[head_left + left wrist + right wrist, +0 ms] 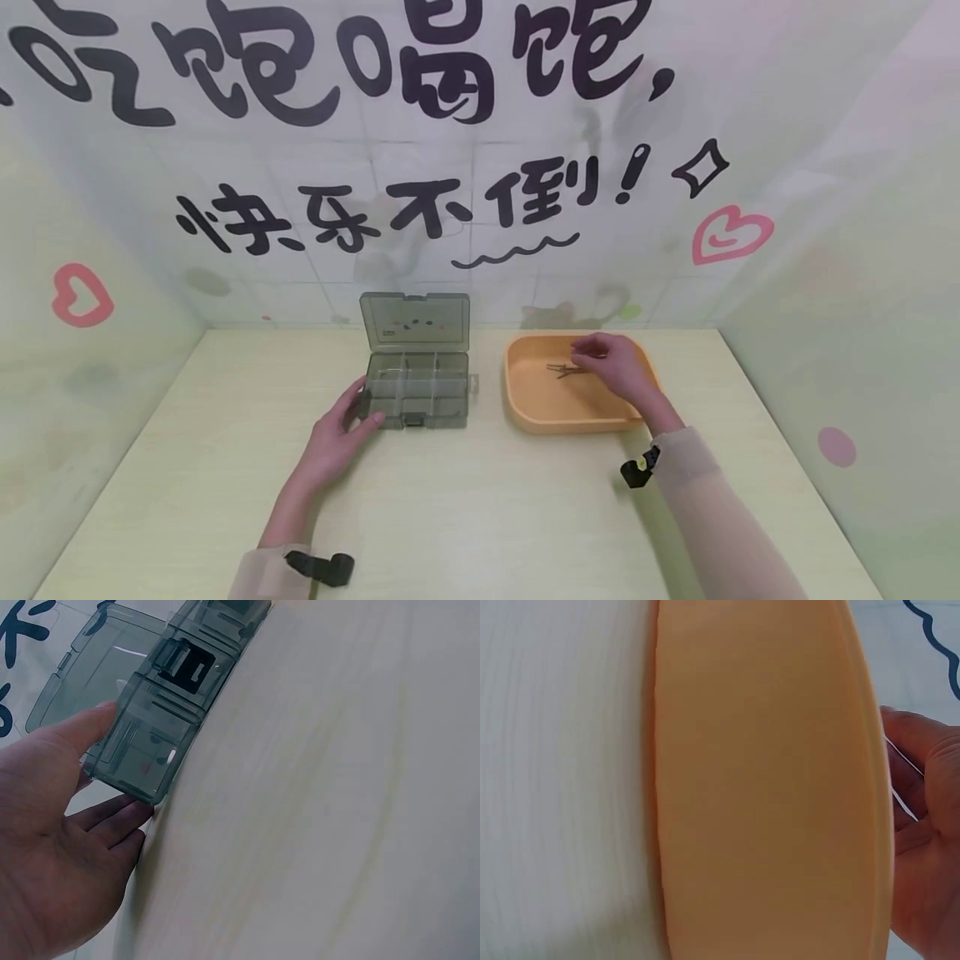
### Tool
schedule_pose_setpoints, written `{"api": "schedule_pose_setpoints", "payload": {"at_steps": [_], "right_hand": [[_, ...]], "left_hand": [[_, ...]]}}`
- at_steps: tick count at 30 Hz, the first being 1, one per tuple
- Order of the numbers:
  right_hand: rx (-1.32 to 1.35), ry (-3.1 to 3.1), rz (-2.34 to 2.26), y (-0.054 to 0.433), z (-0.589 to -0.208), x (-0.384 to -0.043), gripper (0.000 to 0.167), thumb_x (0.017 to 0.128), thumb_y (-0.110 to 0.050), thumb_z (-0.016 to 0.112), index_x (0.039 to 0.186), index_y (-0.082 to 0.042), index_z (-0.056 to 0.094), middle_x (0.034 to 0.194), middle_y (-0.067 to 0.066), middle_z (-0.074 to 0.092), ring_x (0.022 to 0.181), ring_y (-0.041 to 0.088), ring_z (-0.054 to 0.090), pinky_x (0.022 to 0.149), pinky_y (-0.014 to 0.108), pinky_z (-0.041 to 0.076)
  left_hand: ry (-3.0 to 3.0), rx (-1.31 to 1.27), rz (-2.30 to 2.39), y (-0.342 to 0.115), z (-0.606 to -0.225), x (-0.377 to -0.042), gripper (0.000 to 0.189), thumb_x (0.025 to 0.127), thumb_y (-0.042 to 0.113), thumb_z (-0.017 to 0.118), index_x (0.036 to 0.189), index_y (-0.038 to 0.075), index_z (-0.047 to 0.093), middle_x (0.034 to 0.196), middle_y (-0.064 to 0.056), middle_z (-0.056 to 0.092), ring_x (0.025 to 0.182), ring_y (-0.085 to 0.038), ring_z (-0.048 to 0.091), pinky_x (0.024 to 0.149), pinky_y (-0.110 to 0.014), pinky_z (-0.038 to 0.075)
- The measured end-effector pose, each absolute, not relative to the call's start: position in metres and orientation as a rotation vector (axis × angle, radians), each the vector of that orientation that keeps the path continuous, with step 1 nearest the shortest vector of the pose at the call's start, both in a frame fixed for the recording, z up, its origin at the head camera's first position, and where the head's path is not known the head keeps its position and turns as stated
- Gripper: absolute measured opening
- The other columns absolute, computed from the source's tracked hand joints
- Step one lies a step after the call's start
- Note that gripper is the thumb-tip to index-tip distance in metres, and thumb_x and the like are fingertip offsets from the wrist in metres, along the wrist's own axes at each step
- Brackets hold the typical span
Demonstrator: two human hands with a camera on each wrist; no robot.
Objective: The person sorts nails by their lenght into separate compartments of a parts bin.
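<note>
A grey see-through compartment box (420, 387) stands on the table with its lid (415, 323) raised at the back. My left hand (341, 437) grips its left end. In the left wrist view the thumb (94, 727) lies on the box's front edge and the other fingers pass behind and below its corner. My right hand (611, 367) reaches over the right side of an orange tray (543, 421), fingers bent and tips apart just above several thin dark pieces (567, 370). The tray wall (769, 780) hides its fingertips in the right wrist view.
A pale wooden tabletop (480, 508) carries the box and tray side by side, with a gap between them. Close behind both rises a white wall (480, 300) with black lettering and drawings. Side walls (840, 350) bound the table.
</note>
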State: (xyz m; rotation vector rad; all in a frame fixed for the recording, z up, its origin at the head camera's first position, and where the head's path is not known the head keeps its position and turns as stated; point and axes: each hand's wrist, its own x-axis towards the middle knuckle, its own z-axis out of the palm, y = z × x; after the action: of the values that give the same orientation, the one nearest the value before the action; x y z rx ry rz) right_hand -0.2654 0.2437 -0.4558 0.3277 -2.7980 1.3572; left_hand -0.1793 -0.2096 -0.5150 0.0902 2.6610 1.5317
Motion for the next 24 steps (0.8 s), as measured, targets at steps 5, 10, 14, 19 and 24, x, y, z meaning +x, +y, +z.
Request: {"api": "schedule_pose_setpoints", "payload": {"at_steps": [5, 10, 14, 19, 24], "right_hand": [[0.395, -2.816, 1.318, 0.258, -0.465, -0.268, 0.025, 0.094, 0.001, 0.072, 0.116, 0.011, 0.069, 0.109, 0.022, 0.073, 0.102, 0.038, 0.069, 0.089, 0.049, 0.06], [0.429, -2.865, 1.238, 0.265, -0.47, -0.27, 0.024, 0.094, 0.001, 0.072, 0.116, 0.01, 0.07, 0.108, 0.021, 0.072, 0.101, 0.038, 0.069, 0.088, 0.048, 0.06], [0.402, -2.886, 1.219, 0.267, -0.474, -0.273, 0.023, 0.094, 0.003, 0.071, 0.116, 0.01, 0.07, 0.107, 0.021, 0.072, 0.1, 0.038, 0.069, 0.087, 0.048, 0.06], [0.384, -2.92, 1.139, 0.269, -0.48, -0.276, 0.019, 0.092, 0.004, 0.072, 0.111, 0.008, 0.072, 0.103, 0.02, 0.072, 0.097, 0.035, 0.068, 0.086, 0.049, 0.059], [0.399, -2.959, 1.023, 0.27, -0.484, -0.28, 0.014, 0.09, 0.001, 0.075, 0.104, 0.004, 0.075, 0.099, 0.016, 0.072, 0.093, 0.031, 0.066, 0.084, 0.048, 0.058]], "left_hand": [[2.667, 0.092, 1.526, -0.209, -0.514, -0.179, 0.081, 0.103, 0.045, 0.061, 0.165, 0.011, 0.021, 0.158, -0.036, 0.029, 0.145, -0.049, 0.033, 0.119, -0.056, 0.031], [2.665, 0.089, 1.526, -0.209, -0.514, -0.179, 0.081, 0.103, 0.045, 0.061, 0.165, 0.011, 0.021, 0.158, -0.036, 0.029, 0.144, -0.049, 0.034, 0.118, -0.056, 0.032], [2.664, 0.09, 1.528, -0.21, -0.514, -0.179, 0.081, 0.103, 0.044, 0.062, 0.165, 0.011, 0.021, 0.158, -0.036, 0.029, 0.144, -0.049, 0.033, 0.118, -0.056, 0.032], [2.662, 0.093, 1.529, -0.21, -0.516, -0.18, 0.081, 0.103, 0.044, 0.062, 0.165, 0.012, 0.021, 0.158, -0.035, 0.03, 0.145, -0.049, 0.034, 0.118, -0.055, 0.032], [2.663, 0.102, 1.528, -0.21, -0.515, -0.18, 0.081, 0.103, 0.043, 0.062, 0.165, 0.012, 0.021, 0.158, -0.035, 0.03, 0.144, -0.049, 0.034, 0.118, -0.056, 0.032]]}}
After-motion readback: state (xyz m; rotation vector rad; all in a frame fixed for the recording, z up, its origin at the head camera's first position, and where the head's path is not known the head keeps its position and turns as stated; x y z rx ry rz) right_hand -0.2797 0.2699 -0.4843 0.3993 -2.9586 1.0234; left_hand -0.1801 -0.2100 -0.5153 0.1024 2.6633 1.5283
